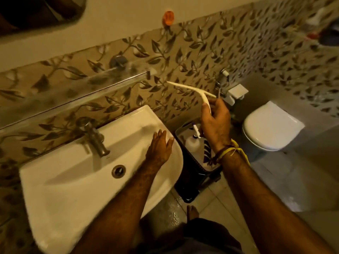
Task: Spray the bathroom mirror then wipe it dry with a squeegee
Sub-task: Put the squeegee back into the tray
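Squeegee [190, 90] in the head view is white, one piece, with a thin curved blade bar and a slim handle joined in a T; no brand, label or writing is legible on it or anywhere else in the frame. It is held in the air in front of the leaf-patterned tiles, above a dark bin [197, 162], between the sink [60, 182] and the toilet [271, 125]. The right hand [215, 123] has its fingers curled round the handle, the blade end pointing up and left; yellow and red threads are tied at that wrist. The left hand [160, 146] lies flat, fingers slack and spread, palm down on the right rim of the sink, grasping nothing. One white bottle [192, 142] with a nozzle stands inside the bin, directly under the right hand. Mirror [36, 13] shows only as a dark corner at upper left. Count: one squeegee, one bottle, one tap [95, 138], one glass shelf [77, 88], one orange wall hook [168, 17].
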Tool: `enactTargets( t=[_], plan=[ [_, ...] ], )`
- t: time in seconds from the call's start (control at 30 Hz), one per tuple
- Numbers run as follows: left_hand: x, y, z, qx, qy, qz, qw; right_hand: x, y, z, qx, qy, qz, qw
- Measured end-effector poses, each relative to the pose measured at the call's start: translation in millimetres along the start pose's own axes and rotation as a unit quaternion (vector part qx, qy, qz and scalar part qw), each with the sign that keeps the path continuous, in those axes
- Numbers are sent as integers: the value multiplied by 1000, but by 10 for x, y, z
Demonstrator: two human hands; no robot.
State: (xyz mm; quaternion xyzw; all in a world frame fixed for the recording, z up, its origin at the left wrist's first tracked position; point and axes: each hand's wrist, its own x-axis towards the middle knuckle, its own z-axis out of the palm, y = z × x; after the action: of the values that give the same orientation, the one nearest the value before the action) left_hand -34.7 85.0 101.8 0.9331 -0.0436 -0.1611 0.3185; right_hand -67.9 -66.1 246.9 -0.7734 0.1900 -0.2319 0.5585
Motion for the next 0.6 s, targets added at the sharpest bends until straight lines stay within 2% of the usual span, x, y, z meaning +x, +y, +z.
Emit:
enactTargets(
  t=[0.17,0.37,0.5,0.6],
  plan=[
    [576,133,481,49,25,-83,995,512,682,-230,-53,-6,83,995],
    [786,190,971,90,138,-173,971,1079,1652,-231,-166,-59,220,960],
    [810,109,1016,19,202,-143,969,1355,2242,-54,-218,-97,289,927],
    [825,72,1045,4,218,-136,966,1520,2478,101,-248,-120,313,909]
  ],
)
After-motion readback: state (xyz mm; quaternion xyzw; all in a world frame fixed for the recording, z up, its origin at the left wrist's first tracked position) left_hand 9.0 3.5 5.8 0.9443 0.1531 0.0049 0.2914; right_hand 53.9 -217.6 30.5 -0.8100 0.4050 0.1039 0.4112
